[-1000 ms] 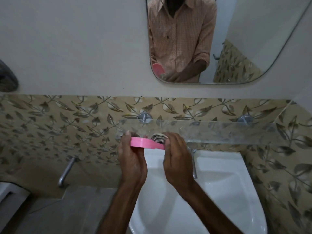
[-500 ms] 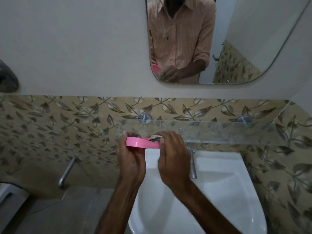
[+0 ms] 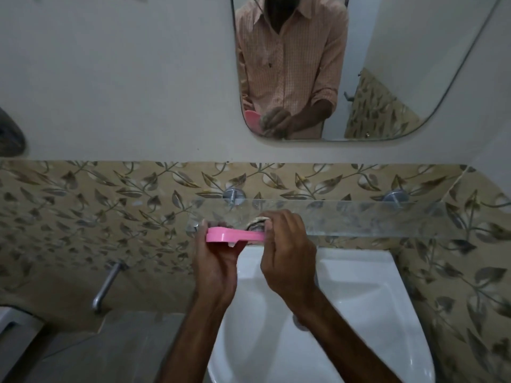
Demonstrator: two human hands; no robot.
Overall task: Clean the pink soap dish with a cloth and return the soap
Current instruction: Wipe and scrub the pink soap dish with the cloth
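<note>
The left hand (image 3: pixel 214 265) is pinching the flat pink plastic soap dish (image 3: pixel 235 235) above the white ceramic sink (image 3: pixel 356 297) while the right hand (image 3: pixel 287 252), clamped on a wadded pale cloth (image 3: pixel 258 223), is rubbing it, so hard rubbing could be knocking the dish loose into the sink.

— Any lettering on what I'm holding?
— None legible. The pink soap dish (image 3: pixel 235 235) in my left hand (image 3: pixel 215 269) shows a plain edge, no brand or number. The cloth (image 3: pixel 258 223) bunched under my right hand (image 3: pixel 287 255) carries a pattern, no words.
— Around my hands?
— Sink (image 3: pixel 359 286) below them: bare white, no maker's mark visible. Glass shelf (image 3: pixel 373 217) just beyond my fingers: unmarked. Wall tiles (image 3: pixel 110 211) to my left: leaf print only. Nothing readable anywhere.
</note>
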